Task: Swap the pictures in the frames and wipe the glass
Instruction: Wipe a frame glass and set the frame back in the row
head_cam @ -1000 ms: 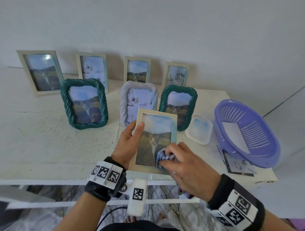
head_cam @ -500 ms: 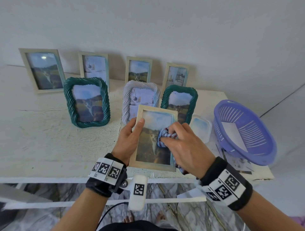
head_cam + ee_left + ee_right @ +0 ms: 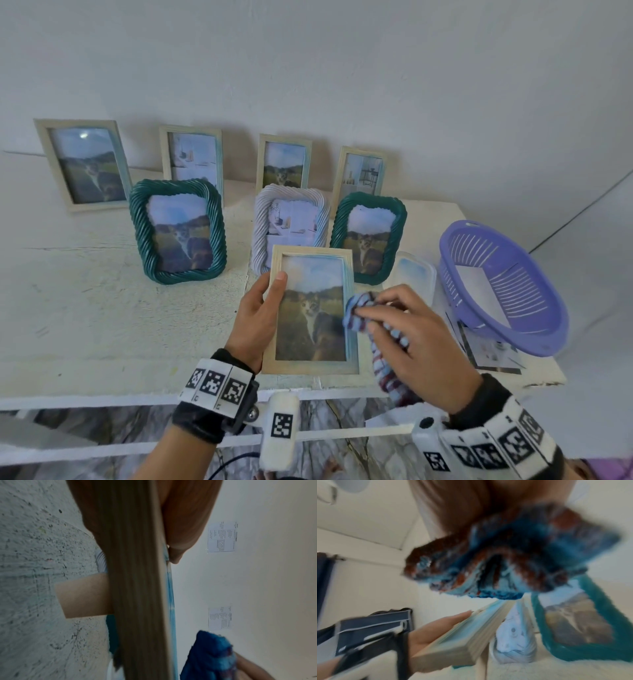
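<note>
We hold the wooden frame (image 3: 313, 310) tilted up off the near edge of the counter (image 3: 85, 308), at about six o'clock from the white twisted frame (image 3: 291, 226) behind it. Our left hand (image 3: 255, 318) clasps its left rail, thumb lying along the front moulding and the other fingers hidden behind, where we cannot see how they sit. Our right hand (image 3: 414, 346) is clenched around the striped cloth (image 3: 359, 311), bunched into a wad at the fingertips with a tail hanging below the palm; the wad sits at three o'clock on the frame, over the right rail, and whether it touches the glass there we cannot tell. We judge the frame light and stiff, but its glass pane is brittle and slick, so the grip belongs on the wooden rails, never on the pane, and pressure from the cloth should be met by the fingers behind. The cloth is soft and limp and will take whatever shape we squeeze into it. Two green twisted frames (image 3: 178, 233) stand at ten and one o'clock from the one in hand, four flat ones lean on the wall behind, and a purple basket (image 3: 503, 291) with a clear plastic lid (image 3: 412, 277) beside it sits at three o'clock.
</note>
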`<move>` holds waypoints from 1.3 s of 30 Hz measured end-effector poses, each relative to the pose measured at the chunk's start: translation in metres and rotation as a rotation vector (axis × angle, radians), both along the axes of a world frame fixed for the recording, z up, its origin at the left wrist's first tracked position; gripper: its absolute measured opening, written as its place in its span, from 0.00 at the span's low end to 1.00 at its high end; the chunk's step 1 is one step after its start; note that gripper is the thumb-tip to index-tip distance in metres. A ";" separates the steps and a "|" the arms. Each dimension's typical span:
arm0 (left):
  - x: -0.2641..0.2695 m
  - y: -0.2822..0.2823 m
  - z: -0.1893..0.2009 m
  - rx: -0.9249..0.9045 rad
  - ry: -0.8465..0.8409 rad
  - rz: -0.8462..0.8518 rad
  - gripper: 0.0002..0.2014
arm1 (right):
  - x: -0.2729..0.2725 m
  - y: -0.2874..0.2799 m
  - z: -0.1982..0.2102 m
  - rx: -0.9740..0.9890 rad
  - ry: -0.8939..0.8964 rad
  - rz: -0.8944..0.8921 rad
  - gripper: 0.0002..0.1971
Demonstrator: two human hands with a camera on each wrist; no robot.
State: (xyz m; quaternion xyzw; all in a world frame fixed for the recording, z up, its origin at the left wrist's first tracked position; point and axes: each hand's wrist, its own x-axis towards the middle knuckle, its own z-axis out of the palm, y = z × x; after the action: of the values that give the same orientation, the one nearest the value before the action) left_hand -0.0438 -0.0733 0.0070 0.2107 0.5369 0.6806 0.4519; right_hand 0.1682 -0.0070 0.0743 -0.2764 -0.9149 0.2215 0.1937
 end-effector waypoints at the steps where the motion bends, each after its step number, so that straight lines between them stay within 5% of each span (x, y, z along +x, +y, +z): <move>1: -0.001 0.000 -0.001 0.000 0.008 0.000 0.15 | 0.003 0.008 -0.003 0.022 0.020 -0.088 0.15; 9: 0.000 0.013 0.003 0.035 0.077 -0.022 0.16 | 0.000 0.114 -0.055 -0.005 -0.339 -0.629 0.15; 16: 0.002 0.038 0.021 0.092 0.140 -0.031 0.14 | -0.019 0.160 -0.069 -0.096 -0.564 -0.701 0.22; 20: 0.011 0.058 0.032 0.115 0.162 -0.031 0.13 | -0.007 0.155 -0.070 -0.065 -0.391 -0.671 0.21; 23: 0.020 0.075 0.042 0.129 0.173 -0.044 0.13 | 0.010 0.138 -0.043 -0.039 -0.032 -0.579 0.11; 28: 0.048 0.120 0.063 0.155 0.174 -0.089 0.15 | 0.028 0.130 0.011 -0.956 0.593 -0.341 0.17; 34: 0.079 0.189 0.091 0.137 0.184 -0.180 0.13 | 0.047 0.191 0.034 -1.250 0.817 -0.276 0.35; 37: 0.084 0.230 0.109 0.112 0.284 -0.274 0.10 | 0.060 0.232 0.046 -1.239 0.860 -0.303 0.33; 39: 0.087 0.259 0.121 0.064 0.367 -0.318 0.18 | 0.065 0.261 0.056 -1.183 0.830 -0.310 0.29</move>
State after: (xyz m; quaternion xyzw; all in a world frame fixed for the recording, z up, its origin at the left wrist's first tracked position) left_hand 0.0431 0.1858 0.1276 0.4267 0.5482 0.5679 0.4415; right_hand 0.2335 0.2542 0.1305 -0.3544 -0.4447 0.7339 0.3715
